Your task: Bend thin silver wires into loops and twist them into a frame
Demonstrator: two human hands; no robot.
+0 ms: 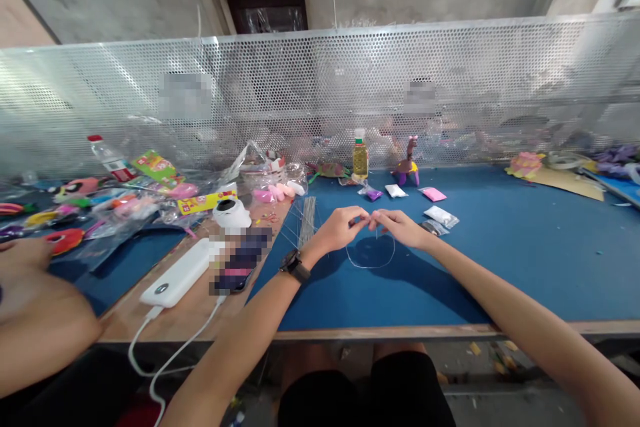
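A thin, pale wire (371, 267) hangs in a loop below my two hands, above the blue table mat. My left hand (345, 223), with a dark watch on its wrist, pinches one part of the wire at the top. Close against it, my right hand (395, 223) pinches the wire too, fingertips nearly touching the left ones. The wire's ends are hidden between the fingers. Just left of my left hand, a bundle of straight thin wires (307, 217) lies on the mat.
A white power bank (177, 273) and a phone (243, 260) lie to the left, joined by a cable. Behind stand an oil bottle (360, 157) and a clay animal figure (407, 167). Small clay packets (433, 194) lie nearby. At far left is another person's arm (45, 320).
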